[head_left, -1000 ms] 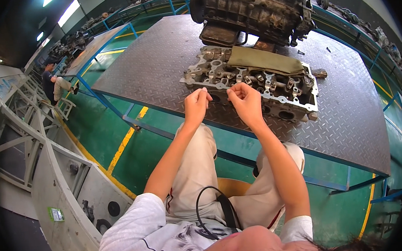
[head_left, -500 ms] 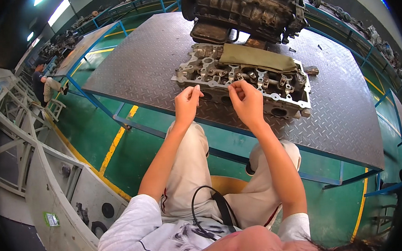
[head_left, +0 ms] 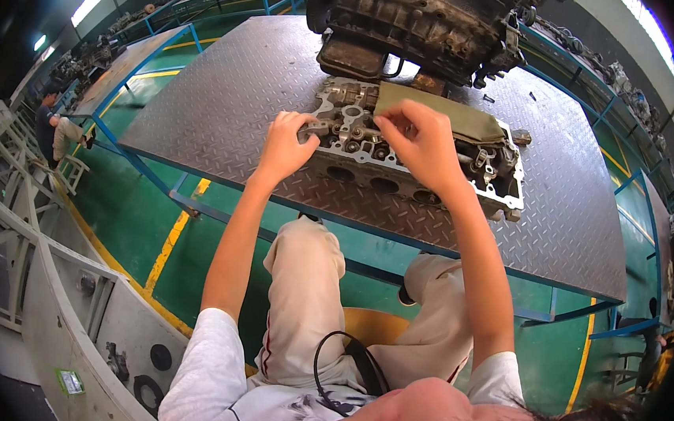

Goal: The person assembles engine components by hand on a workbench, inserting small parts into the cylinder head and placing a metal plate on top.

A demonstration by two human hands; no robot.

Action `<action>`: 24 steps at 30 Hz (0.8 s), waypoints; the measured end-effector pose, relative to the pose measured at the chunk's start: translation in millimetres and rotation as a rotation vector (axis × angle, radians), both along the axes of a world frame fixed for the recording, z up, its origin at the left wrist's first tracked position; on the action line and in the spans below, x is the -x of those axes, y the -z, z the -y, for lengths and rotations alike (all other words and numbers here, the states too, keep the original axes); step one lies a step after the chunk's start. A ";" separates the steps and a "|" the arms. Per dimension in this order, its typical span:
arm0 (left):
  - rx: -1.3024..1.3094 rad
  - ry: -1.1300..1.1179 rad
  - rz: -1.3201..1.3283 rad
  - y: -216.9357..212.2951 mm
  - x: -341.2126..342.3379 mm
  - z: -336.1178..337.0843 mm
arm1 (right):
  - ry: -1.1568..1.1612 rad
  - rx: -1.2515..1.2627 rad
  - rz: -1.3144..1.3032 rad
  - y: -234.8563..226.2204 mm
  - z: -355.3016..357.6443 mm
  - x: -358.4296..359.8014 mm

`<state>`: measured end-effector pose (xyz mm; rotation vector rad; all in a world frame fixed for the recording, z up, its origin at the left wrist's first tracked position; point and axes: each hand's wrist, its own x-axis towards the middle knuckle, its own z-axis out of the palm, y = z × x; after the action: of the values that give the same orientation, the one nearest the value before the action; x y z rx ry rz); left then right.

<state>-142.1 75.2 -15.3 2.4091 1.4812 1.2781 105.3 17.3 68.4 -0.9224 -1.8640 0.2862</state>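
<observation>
A metal cylinder head [head_left: 382,183] lies on the ridged steel tabletop [head_left: 217,101], its open top showing shafts and valve parts. My left hand [head_left: 286,145] is at the head's left end, with fingers and thumb curved about its edge. My right hand [head_left: 427,144] is over the middle of the head, fingers bent inward close to the valve parts. Whatever may be between the right fingertips is hidden or too small to make out. An olive-green cloth [head_left: 472,121] is folded along the far side of the cylinder head.
Behind the head stands a large dark engine block [head_left: 417,22]. Small bolts [head_left: 488,97] lie to its right. Blue-framed benches [head_left: 128,65] with machine parts line the room. Another person [head_left: 58,133] sits at the far left. A pale metal frame [head_left: 60,311] stands to my left.
Both hands have moved forward from the near edge onto the cylinder head. My left hand has opened from a pinch to curve about its end. The view has shifted slightly.
</observation>
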 end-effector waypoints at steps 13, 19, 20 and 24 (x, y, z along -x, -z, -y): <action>0.012 0.193 0.194 -19.9 17.7 3.6 | -0.158 0.089 0.112 -18.6 -53.2 47.3; 0.093 0.269 0.267 -30.1 22.0 -4.0 | -0.132 0.106 0.094 -18.8 -61.4 53.2; 0.137 0.282 0.305 -32.3 20.1 -5.4 | -0.128 0.110 0.083 -19.5 -61.8 53.0; 0.116 0.274 0.217 -33.9 17.3 -8.6 | -0.121 0.093 0.082 -19.6 -63.8 54.3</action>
<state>-159.4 83.8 18.7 2.2218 1.0935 1.3016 51.0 81.1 88.0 -0.8968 -1.9997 0.4176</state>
